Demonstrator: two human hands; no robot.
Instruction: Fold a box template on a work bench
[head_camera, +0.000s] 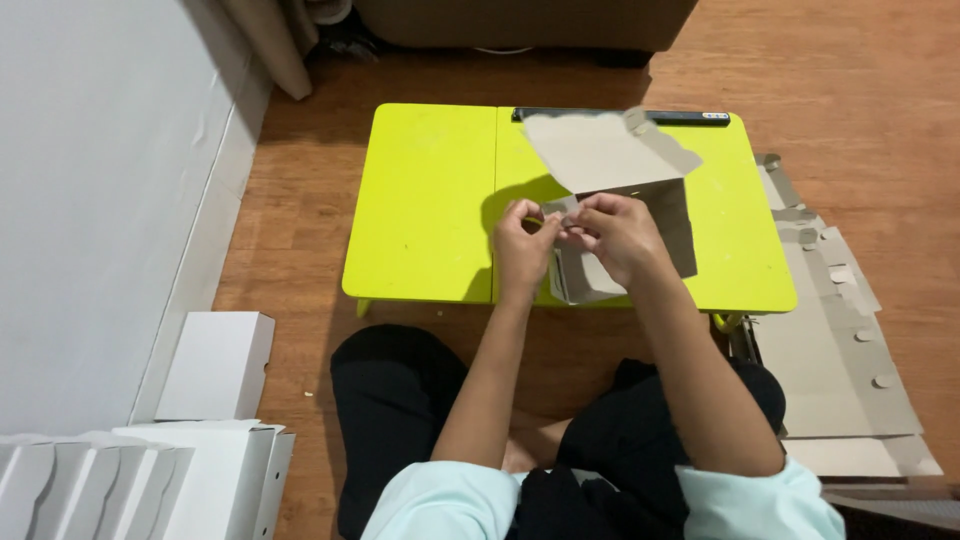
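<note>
A grey cardboard box blank (610, 150), partly folded, stands on a small lime-green folding table (430, 200). One flap tilts up toward the far edge; a side panel hangs down at the right. My left hand (522, 240) and my right hand (612, 232) meet at the near left corner of the cardboard, both pinching a small tab or flap there. The fingertips nearly touch each other. The lower part of the box is partly hidden behind my hands.
A flat stack of grey cardboard blanks (840, 370) lies on the wooden floor to the right. Folded white boxes (215, 365) sit at lower left by the wall. A dark strip (690, 117) lies along the table's far edge. My crossed legs are under the near edge.
</note>
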